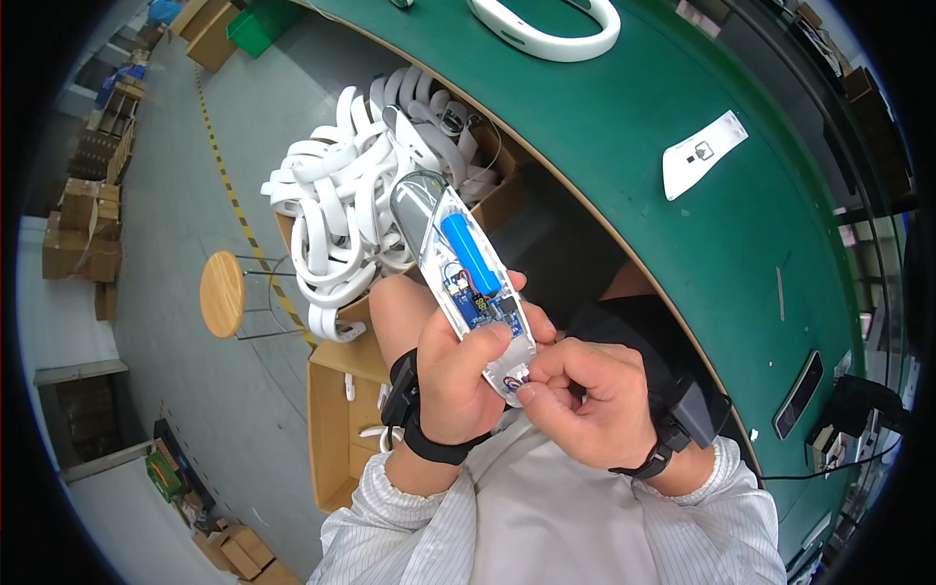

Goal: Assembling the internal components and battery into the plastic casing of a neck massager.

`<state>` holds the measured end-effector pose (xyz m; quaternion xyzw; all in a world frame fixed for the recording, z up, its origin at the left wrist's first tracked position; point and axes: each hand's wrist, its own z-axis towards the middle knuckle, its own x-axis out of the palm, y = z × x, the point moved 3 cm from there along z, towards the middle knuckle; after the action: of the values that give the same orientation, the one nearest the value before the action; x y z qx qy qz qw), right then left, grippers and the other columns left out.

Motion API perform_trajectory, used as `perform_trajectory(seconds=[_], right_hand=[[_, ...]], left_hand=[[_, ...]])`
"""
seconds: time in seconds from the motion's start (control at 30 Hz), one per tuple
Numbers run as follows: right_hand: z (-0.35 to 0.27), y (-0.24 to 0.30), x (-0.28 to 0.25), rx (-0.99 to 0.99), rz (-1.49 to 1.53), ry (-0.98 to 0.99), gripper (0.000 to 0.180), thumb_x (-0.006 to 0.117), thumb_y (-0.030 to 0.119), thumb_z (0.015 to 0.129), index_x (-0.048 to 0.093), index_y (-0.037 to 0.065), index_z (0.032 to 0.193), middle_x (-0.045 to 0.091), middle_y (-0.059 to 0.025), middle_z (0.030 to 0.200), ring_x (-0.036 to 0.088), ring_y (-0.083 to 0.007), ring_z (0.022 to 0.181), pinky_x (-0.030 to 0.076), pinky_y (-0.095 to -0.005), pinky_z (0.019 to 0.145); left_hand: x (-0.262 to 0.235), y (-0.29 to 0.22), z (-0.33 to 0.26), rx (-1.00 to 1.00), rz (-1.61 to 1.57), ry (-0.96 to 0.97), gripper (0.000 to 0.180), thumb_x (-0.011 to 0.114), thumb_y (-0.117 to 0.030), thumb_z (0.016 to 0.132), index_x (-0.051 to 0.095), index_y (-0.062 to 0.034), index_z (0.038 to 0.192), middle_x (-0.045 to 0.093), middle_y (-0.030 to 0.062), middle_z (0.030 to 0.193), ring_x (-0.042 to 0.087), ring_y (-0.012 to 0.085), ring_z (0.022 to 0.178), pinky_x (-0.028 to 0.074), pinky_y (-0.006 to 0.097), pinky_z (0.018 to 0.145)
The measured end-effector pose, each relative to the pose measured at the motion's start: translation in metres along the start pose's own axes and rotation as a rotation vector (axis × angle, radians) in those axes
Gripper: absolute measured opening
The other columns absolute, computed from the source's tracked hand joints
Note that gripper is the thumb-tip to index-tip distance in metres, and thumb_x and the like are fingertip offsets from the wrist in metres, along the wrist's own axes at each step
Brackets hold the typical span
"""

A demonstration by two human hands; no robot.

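A long white open housing [522,343] lies tilted in my left hand [458,385], with the fingers wrapped round its sides and the thumb on the inside. Inside it sit a blue cylindrical battery [471,255] and a blue circuit board [475,309] with thin wires. A clear, rounded cover [417,207] shows along the housing's far left side. At the near end, my right hand [595,400] pinches thumb and forefinger together beside small coloured wires [512,384]. Whatever lies between those fingertips is hidden.
Left of the green table [673,263], many white curved bands [341,210] heap over a carton. Nearer stands an open carton [331,439] with a few white parts. A wooden stool [222,295] is further left. The table bears a white curved band [561,47], white panel [697,161] and phone [799,395].
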<state>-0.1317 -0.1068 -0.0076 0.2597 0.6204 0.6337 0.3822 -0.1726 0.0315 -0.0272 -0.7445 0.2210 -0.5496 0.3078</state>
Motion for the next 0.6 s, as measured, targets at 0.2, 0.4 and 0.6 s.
perform_trajectory(seconds=[0.2,0.4,0.6], right_hand=[[0.0012,0.0014,0.0007,-0.046,-0.035,-0.005,0.013,0.074,0.000,0.075,0.063,0.005,0.079,0.046,-0.0008,0.053,0.046,-0.0133,0.045,0.038,-0.0288,0.045],[0.0025,0.0019,0.0007,-0.066,-0.051,-0.019,0.013,0.073,0.000,0.075,0.062,0.005,0.078,0.046,-0.0011,0.053,0.046,-0.0137,0.045,0.038,-0.0290,0.045],[0.0015,0.0002,0.0002,-0.042,-0.054,-0.026,0.013,0.073,0.000,0.075,0.062,0.005,0.078,0.045,-0.0015,0.053,0.046,-0.0146,0.046,0.038,-0.0294,0.046]], left_hand=[[0.0013,0.0000,0.0006,0.012,0.069,-0.039,0.041,0.048,-0.005,0.087,0.050,0.0045,0.127,0.068,0.0184,0.097,0.067,0.0246,0.089,0.055,0.038,0.083],[0.0009,0.0012,0.0012,0.000,0.055,-0.049,0.041,0.048,-0.005,0.086,0.051,0.0032,0.127,0.067,0.0181,0.098,0.066,0.0243,0.091,0.054,0.038,0.085],[-0.0020,0.0043,0.0019,0.005,-0.001,-0.037,0.041,0.051,-0.012,0.090,0.050,0.0024,0.129,0.068,0.0204,0.101,0.067,0.0262,0.093,0.054,0.039,0.085]])
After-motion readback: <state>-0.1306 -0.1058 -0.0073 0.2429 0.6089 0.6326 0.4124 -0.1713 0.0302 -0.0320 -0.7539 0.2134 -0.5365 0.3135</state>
